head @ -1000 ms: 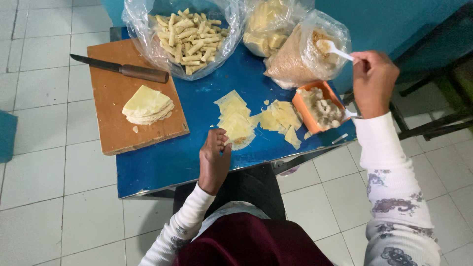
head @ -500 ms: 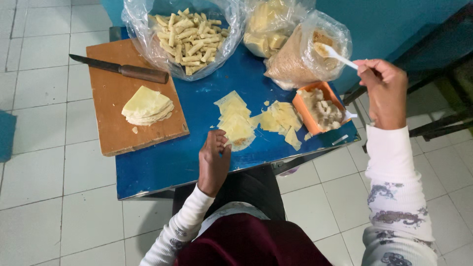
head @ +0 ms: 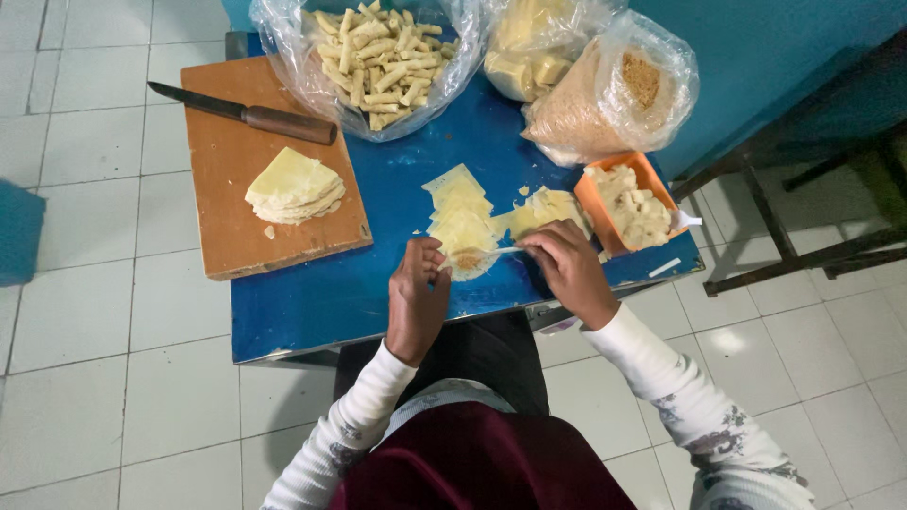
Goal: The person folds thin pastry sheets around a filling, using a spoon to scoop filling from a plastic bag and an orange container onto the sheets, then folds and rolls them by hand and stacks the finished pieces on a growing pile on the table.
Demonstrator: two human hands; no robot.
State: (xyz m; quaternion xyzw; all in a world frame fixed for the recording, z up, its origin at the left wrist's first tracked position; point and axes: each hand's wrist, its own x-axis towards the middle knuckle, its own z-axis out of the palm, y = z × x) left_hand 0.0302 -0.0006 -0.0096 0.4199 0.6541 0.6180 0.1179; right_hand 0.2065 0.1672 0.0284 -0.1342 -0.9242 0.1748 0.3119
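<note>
- Right hand (head: pixel 570 269) closed on a white spoon (head: pixel 491 252), tip over the nearest yellow wrapper (head: pixel 466 260).
- Small heap of brown filling (head: pixel 468 258) on that wrapper, right under the spoon tip.
- Left hand (head: pixel 417 295) curled loosely, fingertips (head: pixel 430 253) touching the wrapper's left edge, holding nothing else.
- Wrapper flat on the blue table (head: pixel 312 302), near the front edge, between both hands.
- More yellow wrappers (head: pixel 460 203) spread out just behind it, some touching.
- Orange tray (head: pixel 590 200) with pale lumps, just to the right of the wrappers.
- Clear bag of brown crumbs (head: pixel 605 94) behind the tray, open at the top.
- Another clear bag with pale yellow blocks (head: pixel 529 47) beside it.
- Big clear bag of rolled sticks (head: pixel 378 57) at the back, in the middle.
- Wooden board (head: pixel 227 189) on the left side of the table.
- Stack of yellow wrappers (head: pixel 295 186) on the board.
- Knife (head: pixel 246 113) with a brown handle across the top of the board.
</note>
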